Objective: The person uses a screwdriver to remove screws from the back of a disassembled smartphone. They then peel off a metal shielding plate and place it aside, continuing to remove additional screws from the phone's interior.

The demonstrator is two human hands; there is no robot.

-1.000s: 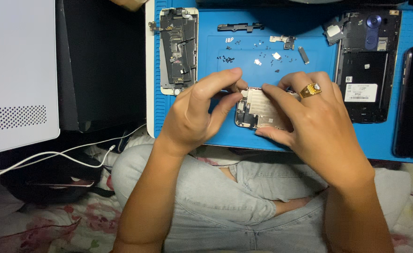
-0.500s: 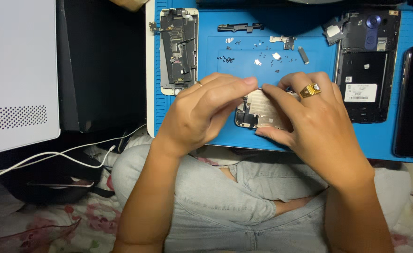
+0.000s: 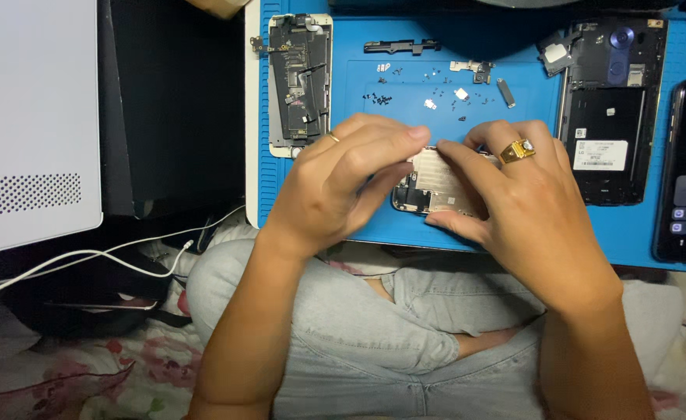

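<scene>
From the head camera, looking straight down: the person sits cross-legged with a blue work mat (image 3: 358, 218) across the counter edge. Both hands meet over a small phone assembly with a metal shield (image 3: 435, 187) lying near the mat's front edge, at about 6 o'clock on it. The left hand (image 3: 343, 183) curls over it from 9 o'clock, fingertips pinched together at its top edge; whether they grip a part I cannot tell. The right hand (image 3: 514, 202), wearing a gold ring (image 3: 517, 150), holds the assembly's right side down, fingers wrapped around it.

As far as this shows, disassembly is well along: loose screws (image 3: 379, 99) and small brackets lie at 12 o'clock, an opened white phone frame (image 3: 300, 78) at 10 o'clock, a stripped black phone body (image 3: 609, 109) at 2 o'clock. The piece in hand is not yet apart.
</scene>
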